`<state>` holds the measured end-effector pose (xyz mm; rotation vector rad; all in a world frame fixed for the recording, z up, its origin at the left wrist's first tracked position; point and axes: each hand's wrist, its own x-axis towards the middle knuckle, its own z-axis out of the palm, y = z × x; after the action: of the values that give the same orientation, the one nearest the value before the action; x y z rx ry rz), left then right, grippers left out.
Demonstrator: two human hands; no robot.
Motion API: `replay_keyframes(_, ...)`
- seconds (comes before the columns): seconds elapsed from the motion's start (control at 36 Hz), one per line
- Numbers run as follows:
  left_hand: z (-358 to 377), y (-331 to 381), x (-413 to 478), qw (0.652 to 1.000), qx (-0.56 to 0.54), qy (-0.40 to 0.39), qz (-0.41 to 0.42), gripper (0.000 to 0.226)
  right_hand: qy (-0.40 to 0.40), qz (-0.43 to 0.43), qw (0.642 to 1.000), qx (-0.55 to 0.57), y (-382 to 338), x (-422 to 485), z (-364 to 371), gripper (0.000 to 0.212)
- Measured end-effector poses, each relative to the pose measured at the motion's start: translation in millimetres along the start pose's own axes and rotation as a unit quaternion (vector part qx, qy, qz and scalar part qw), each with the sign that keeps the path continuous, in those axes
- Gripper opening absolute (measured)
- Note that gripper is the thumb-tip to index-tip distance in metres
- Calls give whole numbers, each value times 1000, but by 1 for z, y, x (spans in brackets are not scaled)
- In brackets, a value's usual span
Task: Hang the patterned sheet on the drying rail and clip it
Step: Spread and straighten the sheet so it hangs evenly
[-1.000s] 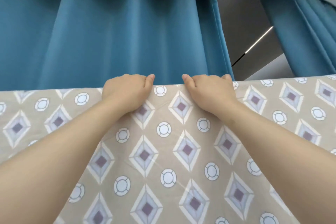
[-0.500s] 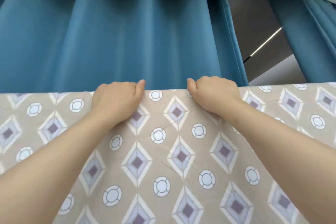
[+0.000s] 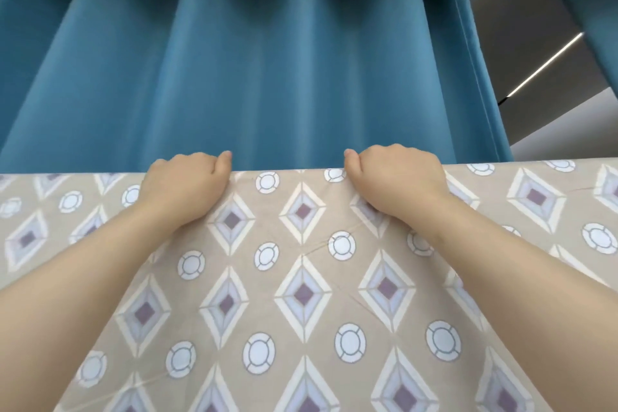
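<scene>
Though faintly creased, beige diamond-patterned sheet (image 3: 302, 294)

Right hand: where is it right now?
Head view, right of centre: the right hand grips the top edge of the sheet, fingers curled over it, apart from the left hand on the same edge, with the curtain behind.

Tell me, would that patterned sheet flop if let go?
Probably floppy: the patterned sheet drapes from its top edge with soft creases. Likely light: the left hand and right hand hold it by curled fingers alone. No clip shows, so it might slide.
</scene>
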<state>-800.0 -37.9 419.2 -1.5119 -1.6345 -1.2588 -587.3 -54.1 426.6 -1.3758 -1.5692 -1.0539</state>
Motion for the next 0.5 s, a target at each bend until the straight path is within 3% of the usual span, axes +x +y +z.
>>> replay_keyframes(0.08, 1, -4, 9, 1000, -5, -10, -2, 46, -14, 22, 1000, 6, -10, 5, -1, 33)
replay_keyframes(0.25, 7, -8, 22, 997, 2, -46, 59, 45, 10, -64, 998, 2, -68, 8, 20, 35)
replay_keyframes(0.36, 4, -43, 28, 992, -50, -65, 100, 41, -37, -5, 999, 3, -80, 19, 16, 40)
replay_keyframes(0.5, 1, -118, 33, 972, -163, -116, 124, 19, -71, 22, 996, 55, -100, 19, 17, 41)
